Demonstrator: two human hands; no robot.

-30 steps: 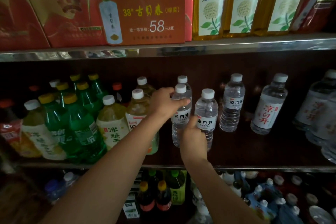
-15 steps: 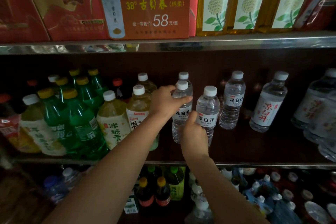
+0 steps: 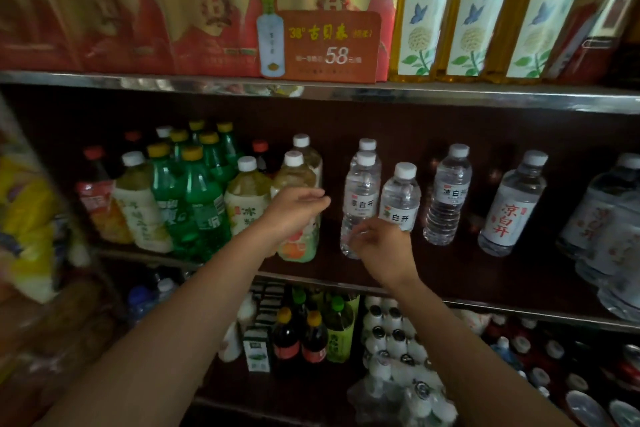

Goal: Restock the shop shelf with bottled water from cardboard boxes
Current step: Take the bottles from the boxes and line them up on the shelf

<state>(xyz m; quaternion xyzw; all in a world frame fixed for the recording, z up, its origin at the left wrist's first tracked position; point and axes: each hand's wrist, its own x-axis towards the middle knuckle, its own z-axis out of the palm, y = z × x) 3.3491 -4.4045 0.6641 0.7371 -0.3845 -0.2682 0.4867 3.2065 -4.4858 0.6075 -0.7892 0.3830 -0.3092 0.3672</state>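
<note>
While both hands hang in front of the shelf [image 3: 346,279], neither one holds a bottle. The left hand [image 3: 294,215] is near the tea bottle [image 3: 298,204], with its fingers loosely curled and nothing in them. The right hand [image 3: 379,246] is low, just in front of two water bottles [image 3: 362,198], with its fingers loosely bent and apart, gripping nothing.

These two water bottles stand upright side by side in the middle of the shelf. One more stands right behind the left one, and others [image 3: 446,198] stand further right with gaps between them.

I think the step now is letting go and going for more water. To do it well, pull the hands straight back so no bottle gets knocked. Put the next bottles in the gaps on the right, standing up, labels facing out. No cardboard box shows from here.
</note>
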